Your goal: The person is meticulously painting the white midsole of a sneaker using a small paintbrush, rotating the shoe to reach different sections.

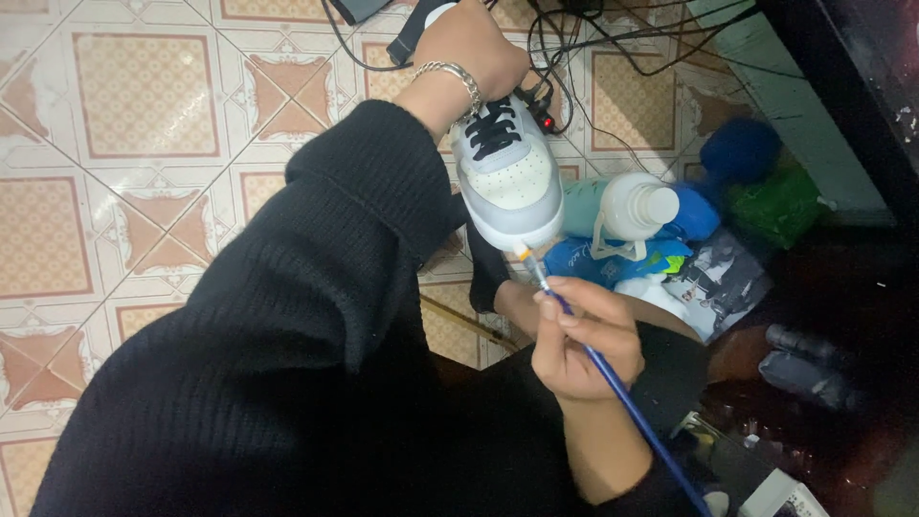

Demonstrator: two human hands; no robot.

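Head view looks down on a patterned tile floor (144,96) that fills the left side, cream and tan squares with brown borders. Across the middle runs a black knitted sleeve (287,316), rising from the near left toward the far centre, where the left hand (474,48) comes out of it wearing a silver chain bracelet (455,75) at the wrist. That hand is curled around the far end of a sneaker (507,177), its fingers mostly hidden behind the shoe, and it holds the shoe up with the toe pointing toward the person. The sneaker is grey and cream with black laces (493,124) and a white sole. Just below the toe, the right hand (584,340) pinches a brush (613,383) between thumb and fingers, the blue handle slanting away to the near right and the orange-tipped bristles touching the sole edge at the toe. Behind the left hand, black cables (574,38) tangle on the floor at the far centre. Right of the shoe lies a white plastic bottle (637,206) on its side, beside teal and blue packets (613,258). Further right sit a blue ball of cloth (739,148) and a green bag (775,206), then a dark, dim corner whose contents cannot be made out.
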